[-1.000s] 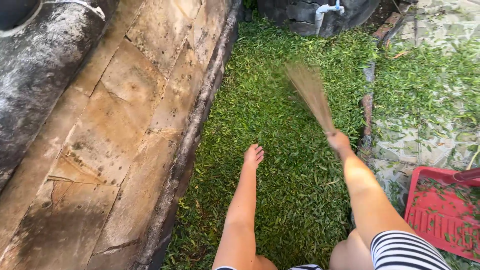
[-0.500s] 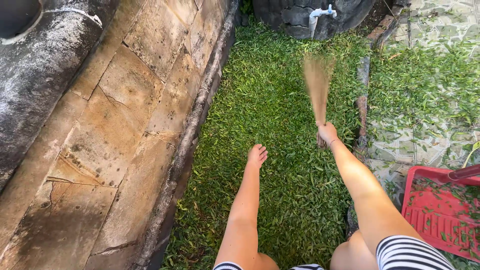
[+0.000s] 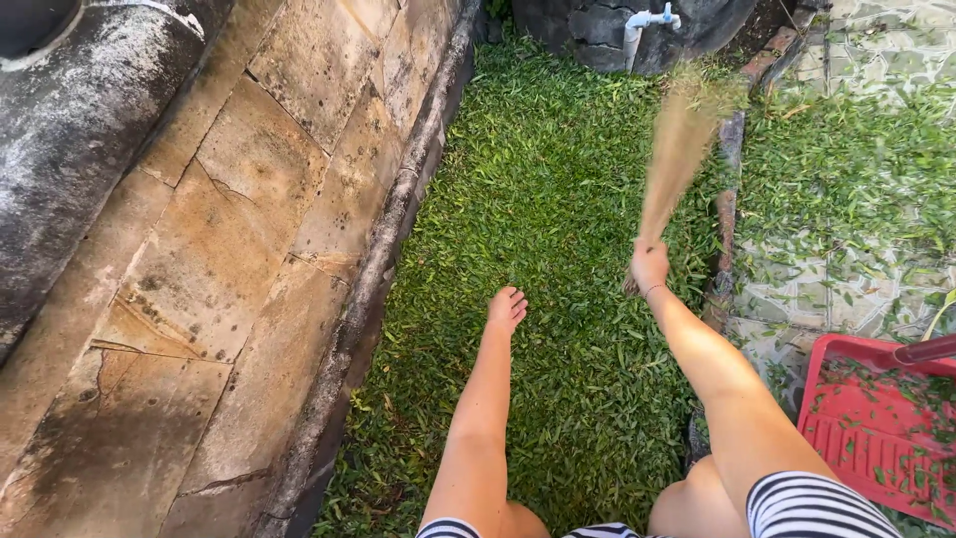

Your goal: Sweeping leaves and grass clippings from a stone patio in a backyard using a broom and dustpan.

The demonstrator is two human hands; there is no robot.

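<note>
**Hand broom mid-stroke over the grass strip**

The right hand [image 3: 649, 267] is clenched around the bound end of a straw hand broom [image 3: 677, 159], fingers wrapped tight on the bundle. The bristles fan upward and away from the person, over the far part of the grass strip [image 3: 558, 179]. They are blurred, so this reads as a sweep in progress rather than a rest. The left hand is out of view. The bare limb stretched out on the grass is a leg ending in a foot [image 3: 507, 309], well to the left of the broom.

A red dustpan [image 3: 876, 438] sits at the person's right, beyond a low brick edging, with small green leaves scattered in it. More leaves lie on the paved slabs [image 3: 856, 279] beside it. A stone kerb [image 3: 388, 249] borders the grass on the left, and a tap [image 3: 647, 22] stands at the far end.

By the look of it, the step in hand is brushing litter off the turf. The next stroke calls for lowering the bristle tips to the grass and drawing them toward the dustpan side, with the wrist kept firm so the bundle does not splay.
</note>
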